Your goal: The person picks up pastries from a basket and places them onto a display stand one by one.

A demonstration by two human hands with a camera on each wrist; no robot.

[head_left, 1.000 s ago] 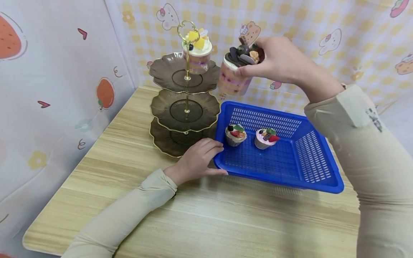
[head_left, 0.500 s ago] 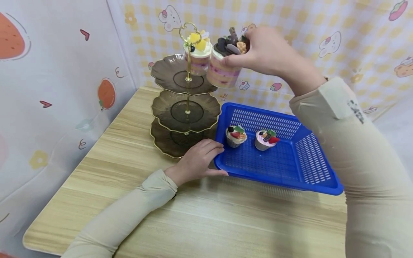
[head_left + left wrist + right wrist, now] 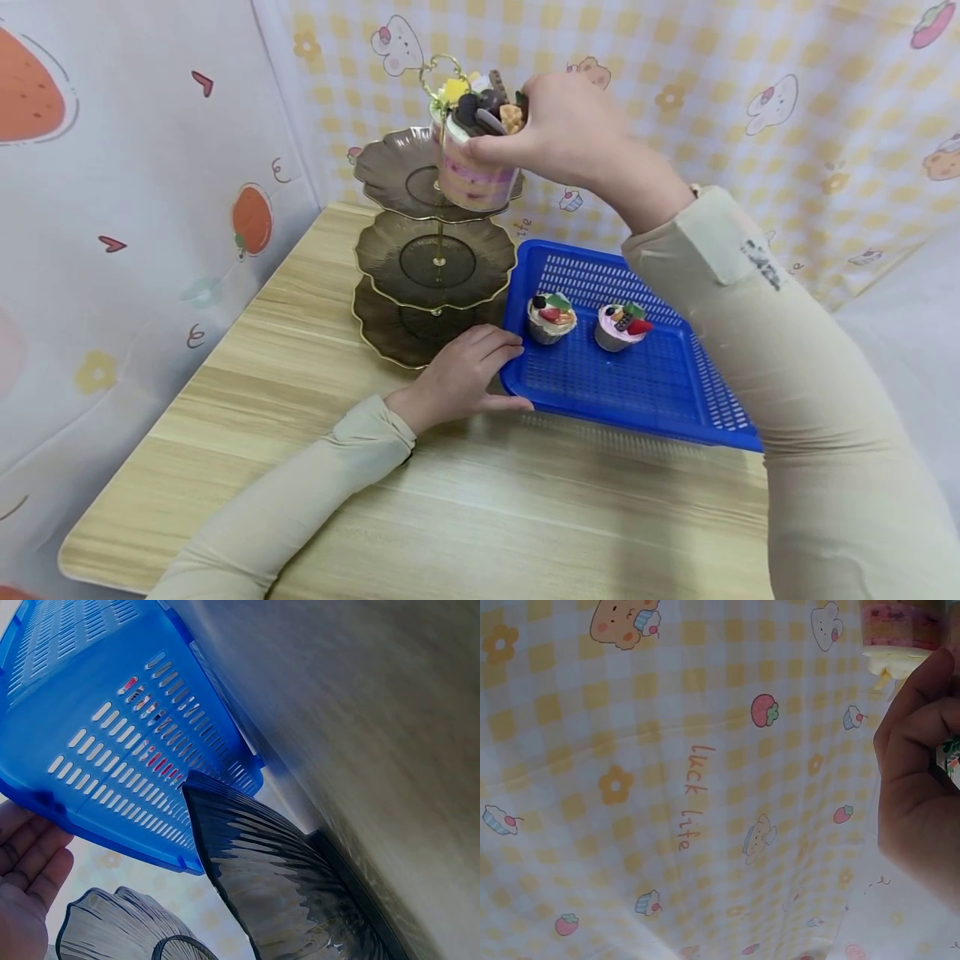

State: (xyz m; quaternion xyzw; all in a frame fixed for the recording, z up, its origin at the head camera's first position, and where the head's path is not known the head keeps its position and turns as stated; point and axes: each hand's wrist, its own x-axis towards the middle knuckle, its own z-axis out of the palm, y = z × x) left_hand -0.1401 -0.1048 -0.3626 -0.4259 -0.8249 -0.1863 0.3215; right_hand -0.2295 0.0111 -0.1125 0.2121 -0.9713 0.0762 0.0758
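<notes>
Right hand (image 3: 570, 125) has the chocolate-topped cup (image 3: 482, 177) pinched near its rim, thumb on the near side. Cup is upright over the top tier (image 3: 393, 171); can't tell whether its base touches. Main risk: it overlaps the fruit-topped cup (image 3: 454, 89) in view, so a sideways nudge could knock that one over. Releasing too near the scalloped edge could tip the held cup off. Clipping the gold rod (image 3: 439, 242) could rock the stand. Left hand (image 3: 461, 375) rests fingers on the blue basket's (image 3: 514, 308) rim, thumb spread; pressing hard could tilt it.
</notes>
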